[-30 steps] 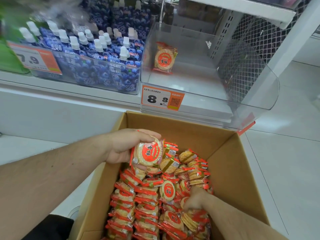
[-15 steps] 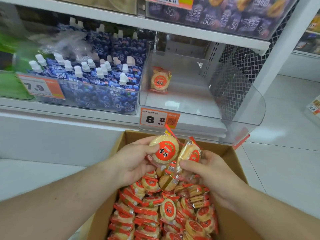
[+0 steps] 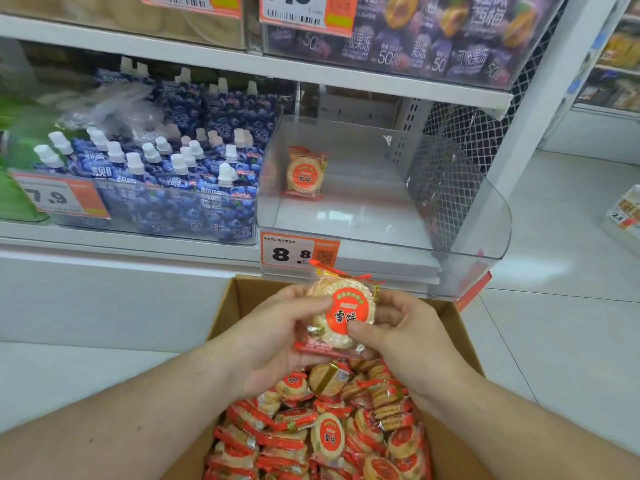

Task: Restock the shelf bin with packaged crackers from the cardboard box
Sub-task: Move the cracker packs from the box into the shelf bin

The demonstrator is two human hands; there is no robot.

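Note:
Both hands hold cracker packs (image 3: 341, 311) together above the open cardboard box (image 3: 457, 344). My left hand (image 3: 277, 337) grips them from the left, thumb on the front pack. My right hand (image 3: 405, 337) grips from the right, thumb on the red label. How many packs are stacked there I cannot tell. The box holds several more red-and-clear cracker packs (image 3: 325, 434). The clear shelf bin (image 3: 460, 244) stands just beyond the box, with one cracker pack (image 3: 305, 174) upright at its back left.
An orange price tag reading 8.8 (image 3: 298, 252) hangs on the bin's front. Left of the bin, a clear bin holds blue spouted drink pouches (image 3: 180, 181). A shelf with purple pouches (image 3: 398, 36) overhangs the bin. White floor tiles (image 3: 561, 341) lie to the right.
My right hand came up out of the box with a pack and joined my left hand. The packs are now pressed together in both hands, and the view has tilted up toward the shelf.

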